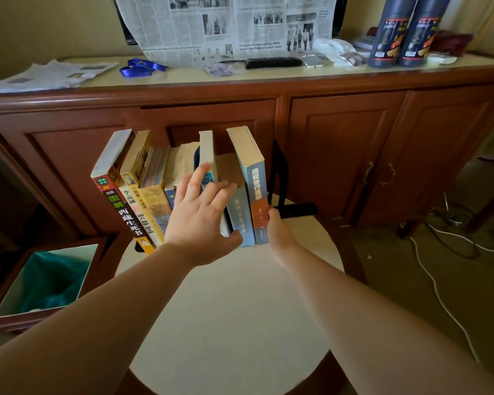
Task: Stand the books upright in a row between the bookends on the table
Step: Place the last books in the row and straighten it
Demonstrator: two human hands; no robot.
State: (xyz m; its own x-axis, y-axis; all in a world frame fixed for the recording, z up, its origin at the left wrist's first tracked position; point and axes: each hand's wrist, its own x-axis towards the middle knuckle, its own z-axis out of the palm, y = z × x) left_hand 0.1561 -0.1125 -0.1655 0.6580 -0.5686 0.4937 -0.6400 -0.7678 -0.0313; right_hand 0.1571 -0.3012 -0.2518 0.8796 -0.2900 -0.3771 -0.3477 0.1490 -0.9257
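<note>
While its fingers (211,189) spread flat against the spines, the left hand (200,218) presses the books (154,192), which stand in a row on the table (228,303). The right hand (278,232) touches the rightmost book (254,183); whether its fingers grip it is hidden. Just beyond stands the bookend (280,178).

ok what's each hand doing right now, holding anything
Left hand: open, fingers spread against the row of books, gripping nothing.
Right hand: fingers on the rightmost book; grip cannot be told.
</note>
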